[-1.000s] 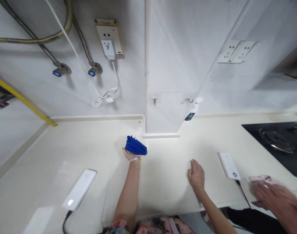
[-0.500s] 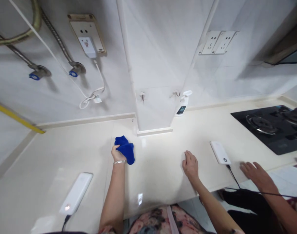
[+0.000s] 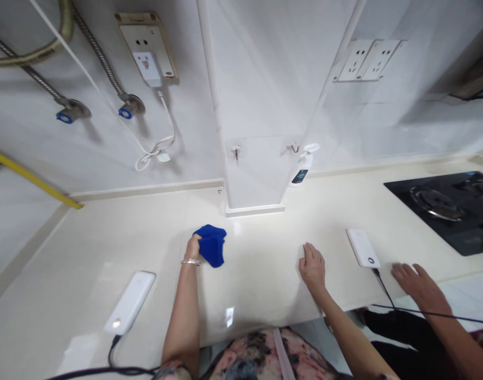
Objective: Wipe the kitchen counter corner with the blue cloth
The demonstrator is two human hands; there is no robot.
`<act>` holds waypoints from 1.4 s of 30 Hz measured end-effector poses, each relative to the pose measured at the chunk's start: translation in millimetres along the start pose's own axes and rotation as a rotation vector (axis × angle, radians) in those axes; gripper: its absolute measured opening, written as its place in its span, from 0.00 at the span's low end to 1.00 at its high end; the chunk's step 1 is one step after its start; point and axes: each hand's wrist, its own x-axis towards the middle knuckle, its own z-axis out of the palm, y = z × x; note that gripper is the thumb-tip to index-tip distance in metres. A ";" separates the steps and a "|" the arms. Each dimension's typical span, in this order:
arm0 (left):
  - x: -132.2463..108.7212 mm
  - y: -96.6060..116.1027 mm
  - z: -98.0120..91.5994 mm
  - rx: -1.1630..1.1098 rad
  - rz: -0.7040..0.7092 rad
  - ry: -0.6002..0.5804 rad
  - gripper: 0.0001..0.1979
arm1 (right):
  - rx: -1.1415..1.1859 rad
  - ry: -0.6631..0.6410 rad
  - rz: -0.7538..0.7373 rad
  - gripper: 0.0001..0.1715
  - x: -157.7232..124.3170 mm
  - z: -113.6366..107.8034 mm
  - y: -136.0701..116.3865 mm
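Observation:
A blue cloth (image 3: 212, 246) is on the pale countertop (image 3: 257, 279), in front of the wall pillar. My left hand (image 3: 192, 248), with a silver bracelet at the wrist, grips the cloth by its left side; the cloth hides part of the fingers. To the right, my right hand (image 3: 313, 265) rests on the counter, fingers apart and slightly bent, with no object in it. A white power bank (image 3: 362, 248) with a black cable lies to the right of that hand.
Another person's hand (image 3: 419, 285) rests at the counter's right edge, near a black gas stove (image 3: 443, 206). A white spray bottle (image 3: 300, 169) stands beside the pillar. Another white power bank (image 3: 130, 302) lies at the left.
The blue cloth has shifted slightly right and is spread differently, still in my left hand. My right hand stays in about the same place. The view has shifted a little.

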 end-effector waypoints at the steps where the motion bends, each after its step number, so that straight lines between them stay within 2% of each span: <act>1: 0.6 -0.5 -2.7 -0.088 -0.014 0.048 0.28 | 0.004 -0.003 0.004 0.29 0.3 -0.6 -0.5; 3: 1.8 -1.3 -8.4 -0.275 -0.054 0.152 0.10 | 0.005 -0.011 0.011 0.29 1.2 -2.1 -1.4; 4: 2.6 -1.5 -11.6 -0.371 -0.059 0.209 0.07 | 0.003 -0.014 0.013 0.29 1.6 -3.0 -1.8; 6: 5.3 -1.0 -18.0 -0.517 0.000 0.326 0.20 | 0.000 -0.019 0.014 0.28 2.4 -4.9 -2.3; 8: 9.2 0.4 -22.5 -0.477 0.155 0.367 0.31 | 0.003 -0.023 0.013 0.28 2.6 -6.6 -2.2; 9: 11.2 1.1 -23.1 -0.371 0.245 0.320 0.34 | 0.007 -0.025 0.012 0.28 2.4 -7.2 -2.0; 11: 14.2 1.4 -19.4 -0.061 0.345 0.099 0.35 | 0.019 -0.034 0.012 0.30 1.2 -7.8 -1.0; 13: 14.7 -0.4 -8.6 0.213 0.294 -0.173 0.31 | 0.030 -0.046 0.011 0.31 -0.4 -7.4 0.4; 14: 13.9 -2.1 -0.9 0.313 0.242 -0.276 0.29 | 0.035 -0.049 0.009 0.31 -1.2 -6.9 1.3; 15: 12.6 -4.4 8.1 0.382 0.191 -0.323 0.28 | 0.039 -0.049 0.006 0.32 -2.0 -6.2 2.1; 16: 11.0 -7.0 18.1 0.421 0.150 -0.310 0.28 | 0.041 -0.046 0.003 0.32 -2.5 -5.6 3.0; 17: 9.2 -9.7 28.6 0.433 0.114 -0.248 0.29 | 0.044 -0.042 0.000 0.32 -3.0 -4.9 3.8; 20: 4.9 -17.4 60.0 0.438 -0.034 0.011 0.34 | 0.044 -0.041 0.002 0.31 -3.2 -3.9 5.6; 22: 5.4 -21.4 75.9 0.490 -0.080 0.090 0.37 | 0.041 -0.050 0.002 0.30 -2.6 -4.7 6.2; 23: 7.6 -22.9 80.9 0.525 -0.060 0.104 0.38 | 0.042 -0.056 0.003 0.30 -2.1 -5.8 6.1; 26: 23.8 -27.2 82.2 0.603 0.075 0.078 0.41 | 0.044 -0.075 0.016 0.30 0.4 -11.0 3.8; 28: 40.6 -30.7 75.6 0.626 0.155 0.007 0.40 | 0.031 -0.079 0.026 0.30 2.5 -14.7 1.0; 32: 66.3 -37.4 65.6 0.641 0.216 -0.052 0.41 | 0.000 -0.079 0.033 0.29 6.2 -19.7 -3.3; 36: 68.1 -38.4 67.0 0.636 0.232 -0.056 0.41 | 0.000 -0.101 0.036 0.30 7.1 -21.3 -0.1; 42: 63.3 -37.5 68.7 0.632 0.222 -0.125 0.42 | -0.004 -0.128 0.056 0.31 5.7 -19.2 8.2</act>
